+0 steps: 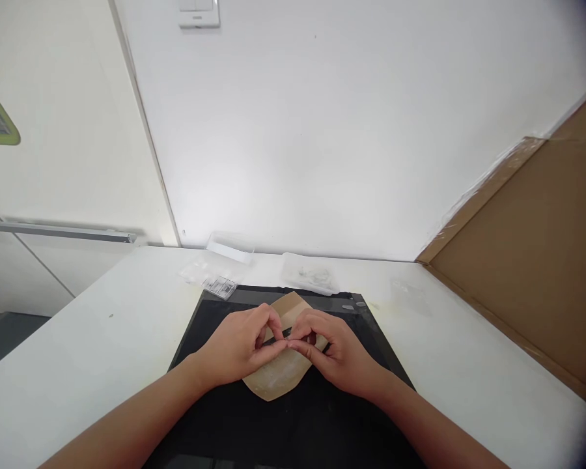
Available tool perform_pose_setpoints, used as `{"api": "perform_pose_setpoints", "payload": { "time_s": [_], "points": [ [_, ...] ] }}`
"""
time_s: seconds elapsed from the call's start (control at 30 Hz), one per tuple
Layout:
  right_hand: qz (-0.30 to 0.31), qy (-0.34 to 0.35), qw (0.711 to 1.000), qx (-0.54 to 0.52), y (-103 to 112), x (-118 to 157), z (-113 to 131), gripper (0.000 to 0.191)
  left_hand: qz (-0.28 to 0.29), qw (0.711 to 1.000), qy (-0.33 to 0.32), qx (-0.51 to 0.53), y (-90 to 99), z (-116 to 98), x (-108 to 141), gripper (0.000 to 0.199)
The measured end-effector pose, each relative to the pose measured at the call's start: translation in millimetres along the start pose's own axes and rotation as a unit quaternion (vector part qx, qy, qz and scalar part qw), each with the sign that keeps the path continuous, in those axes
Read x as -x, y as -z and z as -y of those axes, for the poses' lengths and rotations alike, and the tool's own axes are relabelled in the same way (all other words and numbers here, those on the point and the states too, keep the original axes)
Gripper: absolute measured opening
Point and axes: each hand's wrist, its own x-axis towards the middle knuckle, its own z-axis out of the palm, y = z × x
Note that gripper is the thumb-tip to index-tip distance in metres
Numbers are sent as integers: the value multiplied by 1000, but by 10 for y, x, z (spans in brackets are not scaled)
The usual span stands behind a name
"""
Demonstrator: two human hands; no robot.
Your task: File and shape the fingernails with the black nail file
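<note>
The left hand (241, 345) and right hand (344, 348) meet, fingers (272, 354) pinched closed, over the brown paper (273, 383) on the black mat (244, 426); any gripped item is indiscernible, and a slackened pinch could drop it

Pinching, apparently, a small item (288, 342), mostly hidden, with left hand (244, 342) and right hand (339, 348) tip to tip above a brown paper (276, 384), turned corner-first on a black mat (283, 433). Working at a white table (488, 352), with a pale tray (305, 277) across the mat's far edge and small pieces (348, 307) lying to the right of it. Bordered at the mat's far left corner by a printed card (220, 287), with a clear wrap (195, 270) and a clear box (229, 251) just beyond. Facing a white wall (312, 130), with a switch (199, 16) high on it. Flanked on the right by a brown board (532, 260) in a lighter frame (488, 182), on the left by a grey rail (58, 231).
</note>
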Motion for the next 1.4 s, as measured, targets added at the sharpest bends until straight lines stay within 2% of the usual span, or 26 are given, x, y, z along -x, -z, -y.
{"api": "perform_pose_setpoints", "payload": {
  "time_s": [0.27,0.6,0.73,0.9,1.0,1.13,1.4],
  "points": [
    [-49,-19,999,-1,76,-14,6,14,-12,997,-65,-42,6,-16,19,6],
    [-97,-40,994,-4,101,14,-52,13,-7,992,-84,-91,8,53,-13,8],
    [-108,-54,993,2,104,11,-53,18,-2,989,-50,-136,-3,82,-38,17],
    [-102,-91,990,25,121,20,-105,14,-6,986,-16,-167,-49,94,-35,31],
    [-94,-89,991,40,128,28,-147,24,-11,985,-6,-174,-90,95,-22,36],
    [-83,-91,991,58,121,25,-180,12,-20,981,3,-190,-133,102,-14,35],
    [-28,-92,993,68,83,4,-157,22,-6,971,-2,-240,-185,118,-17,31]
  ]
}}
